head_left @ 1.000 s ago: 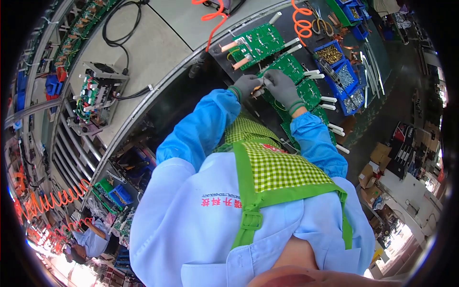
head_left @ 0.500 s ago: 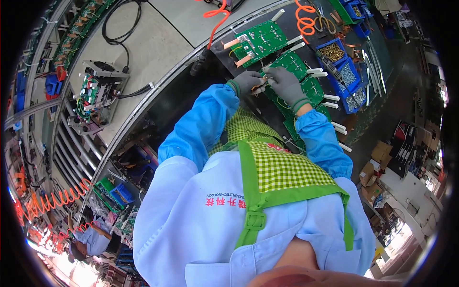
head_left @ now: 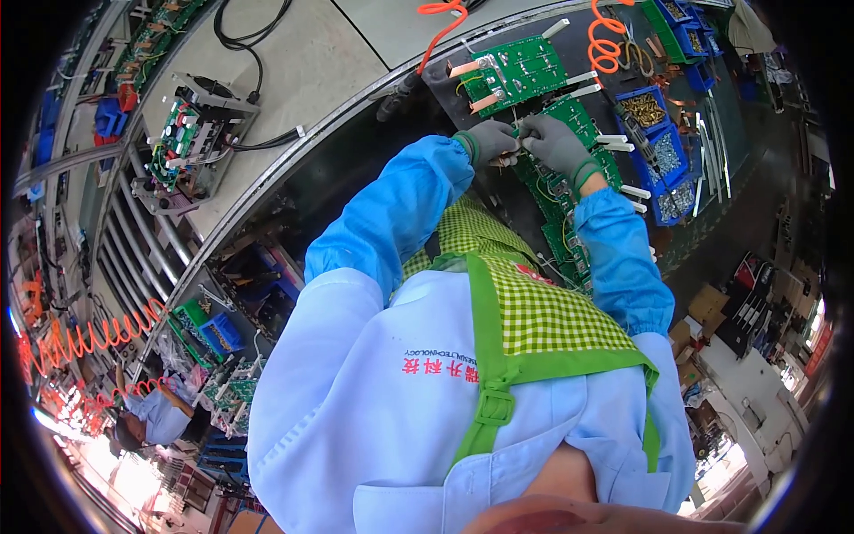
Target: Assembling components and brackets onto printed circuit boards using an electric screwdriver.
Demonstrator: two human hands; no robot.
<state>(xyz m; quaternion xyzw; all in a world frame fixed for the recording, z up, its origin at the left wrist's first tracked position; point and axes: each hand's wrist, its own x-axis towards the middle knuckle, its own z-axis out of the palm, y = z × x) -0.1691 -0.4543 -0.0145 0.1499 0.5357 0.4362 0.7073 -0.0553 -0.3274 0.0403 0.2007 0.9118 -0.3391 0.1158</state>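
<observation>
Both of my hands wear grey gloves and meet over a green circuit board (head_left: 583, 120) that lies on a dark work surface. My left hand (head_left: 487, 141) is closed around a small tan part (head_left: 507, 161) just above the board's near edge. My right hand (head_left: 553, 142) is curled over the board, with its fingertips touching the left hand's fingers. What the right fingers hold is hidden. A second green circuit board (head_left: 520, 71) with white and tan fittings lies just beyond the hands.
Blue bins (head_left: 663, 156) of small metal hardware stand right of the boards, with an orange coiled hose (head_left: 605, 44) above them. A wired electronic assembly (head_left: 182, 142) sits on the grey bench at left. Another person (head_left: 147, 418) works at lower left.
My two hands have stayed together over the green board and shifted slightly farther along it. The view has tilted a little.
</observation>
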